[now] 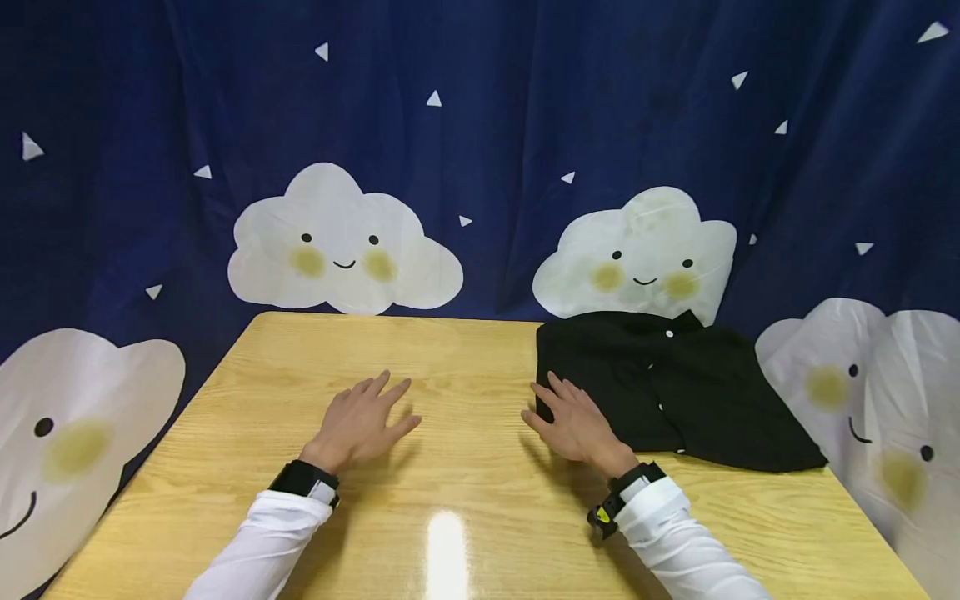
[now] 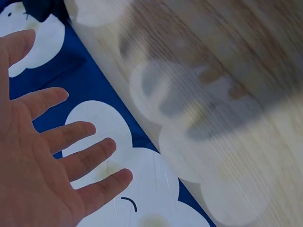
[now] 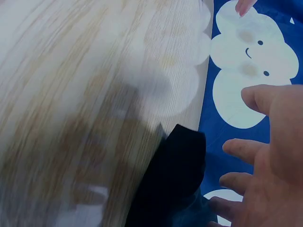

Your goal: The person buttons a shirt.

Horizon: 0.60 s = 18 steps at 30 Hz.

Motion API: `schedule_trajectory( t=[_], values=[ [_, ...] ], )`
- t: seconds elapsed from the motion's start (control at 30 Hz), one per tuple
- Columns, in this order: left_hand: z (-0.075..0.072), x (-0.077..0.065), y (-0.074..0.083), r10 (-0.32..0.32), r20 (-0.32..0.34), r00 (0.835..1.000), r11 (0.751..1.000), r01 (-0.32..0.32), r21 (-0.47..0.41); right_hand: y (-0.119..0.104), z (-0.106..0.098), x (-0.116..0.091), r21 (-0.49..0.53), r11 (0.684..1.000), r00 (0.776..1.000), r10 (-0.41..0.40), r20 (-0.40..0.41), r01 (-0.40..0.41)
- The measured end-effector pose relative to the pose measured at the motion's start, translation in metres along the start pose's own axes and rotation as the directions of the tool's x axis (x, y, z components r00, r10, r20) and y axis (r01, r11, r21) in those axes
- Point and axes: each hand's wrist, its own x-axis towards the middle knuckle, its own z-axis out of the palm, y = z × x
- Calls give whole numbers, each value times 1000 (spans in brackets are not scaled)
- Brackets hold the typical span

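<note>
A black garment (image 1: 615, 375) with a row of white buttons lies on the right part of the wooden table, its collar toward the back edge. My left hand (image 1: 362, 421) hovers over the table left of centre, fingers spread and holding nothing; the left wrist view shows its palm and straight fingers (image 2: 90, 158). Near the garment's left edge hangs my right hand (image 1: 573, 417), its fingers spread as well. In the right wrist view the right hand (image 3: 265, 165) has nothing in it, and the dark cloth (image 3: 170, 175) shows beside it, apparently apart.
The light wooden table (image 1: 465, 467) has a glossy top with a bright reflection near its front. Behind it hangs a dark blue curtain (image 1: 495, 133) printed with smiling white clouds (image 1: 345, 275) and small white triangles. Black bands (image 1: 303, 479) sit on both wrists.
</note>
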Motion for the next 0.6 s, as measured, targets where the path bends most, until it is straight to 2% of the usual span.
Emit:
schedule_trajectory(
  t=[0.47,0.6],
  values=[
    [-3,13,3,5,29,1000,1000,-5,-4,15,-2,6,5,1000,999,21,34,-21],
    [2,13,5,7,60,998,1000,-7,-14,21,1,3,13,1000,999,19,36,-19]
  ],
)
